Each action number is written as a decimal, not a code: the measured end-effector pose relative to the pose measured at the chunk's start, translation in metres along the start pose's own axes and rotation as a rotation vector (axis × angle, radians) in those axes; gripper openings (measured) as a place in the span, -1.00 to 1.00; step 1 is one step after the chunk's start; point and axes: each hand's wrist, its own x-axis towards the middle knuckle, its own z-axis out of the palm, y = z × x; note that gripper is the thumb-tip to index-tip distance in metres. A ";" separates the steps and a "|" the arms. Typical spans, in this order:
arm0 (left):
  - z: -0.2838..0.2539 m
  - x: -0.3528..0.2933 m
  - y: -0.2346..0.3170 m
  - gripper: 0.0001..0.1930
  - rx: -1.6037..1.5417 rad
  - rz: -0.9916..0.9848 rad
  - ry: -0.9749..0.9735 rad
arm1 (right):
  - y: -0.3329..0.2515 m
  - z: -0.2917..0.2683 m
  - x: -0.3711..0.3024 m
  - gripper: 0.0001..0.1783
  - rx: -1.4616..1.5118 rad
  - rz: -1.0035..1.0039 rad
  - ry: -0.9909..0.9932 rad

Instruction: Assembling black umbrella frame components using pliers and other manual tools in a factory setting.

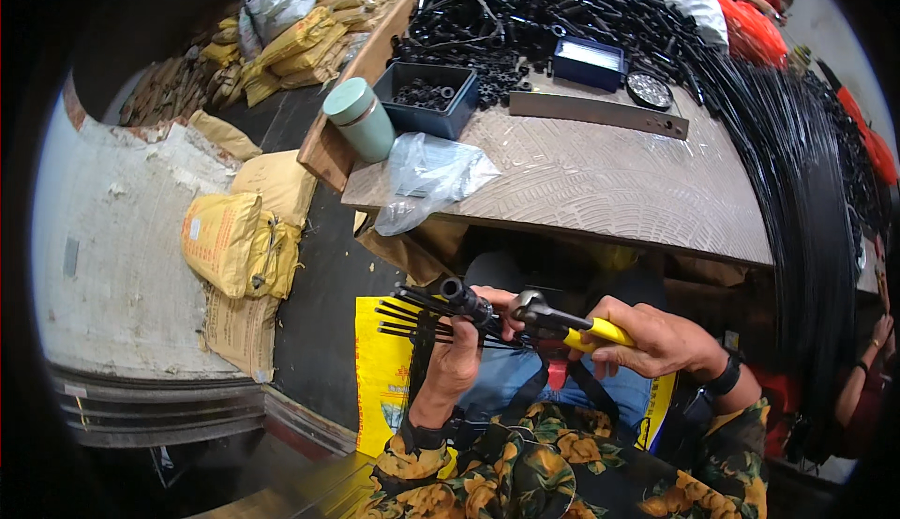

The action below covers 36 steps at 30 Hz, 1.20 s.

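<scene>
My left hand is closed around a black tubular fitting with several thin black rods fanning out to its left. The fitting's hollow end points up and to the left. In my right hand is a pair of pliers with yellow grips, its rounded metal head close to the left hand's fingertips. Whether the jaws touch the fitting or a rod, I cannot tell. Both hands are above my lap, in front of the table's near edge.
On the table lie a heap of black parts, a blue bin, a green-lidded jar, a plastic bag and a metal strip. Long black rods hang over the right side. Yellow sacks stand left.
</scene>
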 end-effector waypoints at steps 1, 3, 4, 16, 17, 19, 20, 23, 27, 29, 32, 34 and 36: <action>-0.001 -0.001 -0.001 -0.31 0.005 -0.015 0.033 | -0.004 -0.003 0.000 -0.72 -0.054 0.016 -0.034; 0.003 -0.004 0.003 -0.30 0.023 -0.054 0.068 | -0.013 -0.006 0.002 -0.71 -0.135 -0.002 -0.025; 0.003 -0.005 0.001 -0.30 0.007 -0.054 0.068 | -0.017 -0.006 0.003 -0.70 -0.222 -0.021 -0.023; 0.001 -0.005 0.001 -0.34 -0.046 -0.045 0.059 | -0.017 -0.007 0.012 -0.55 -0.274 0.041 -0.022; 0.003 -0.005 0.002 -0.34 -0.030 -0.038 0.069 | -0.016 -0.007 0.011 -0.54 -0.261 0.020 -0.022; 0.003 -0.005 0.003 -0.34 -0.008 -0.037 0.079 | -0.023 -0.008 0.014 -0.56 -0.317 0.077 -0.050; 0.002 -0.005 0.003 -0.35 0.033 -0.022 0.082 | -0.025 -0.008 0.016 -0.59 -0.378 0.135 -0.081; 0.005 0.000 0.004 -0.35 0.102 0.002 0.071 | -0.005 0.004 0.013 -0.53 -0.382 -0.007 -0.006; 0.010 0.002 0.002 -0.34 0.167 0.006 0.089 | 0.019 0.026 0.015 -0.50 -0.383 -0.152 0.218; 0.010 0.004 -0.002 -0.35 0.117 -0.001 0.087 | 0.030 0.032 0.018 -0.55 -0.477 -0.220 0.338; 0.011 0.011 -0.016 -0.37 0.187 0.075 0.246 | 0.031 0.009 0.022 -0.62 -0.309 0.017 0.289; 0.006 0.016 -0.024 -0.36 0.158 0.162 0.333 | 0.037 -0.028 0.024 -0.69 -0.524 -0.219 0.513; 0.012 0.025 -0.028 -0.33 0.152 0.236 0.343 | 0.028 -0.082 0.011 -0.72 -0.701 -0.122 0.770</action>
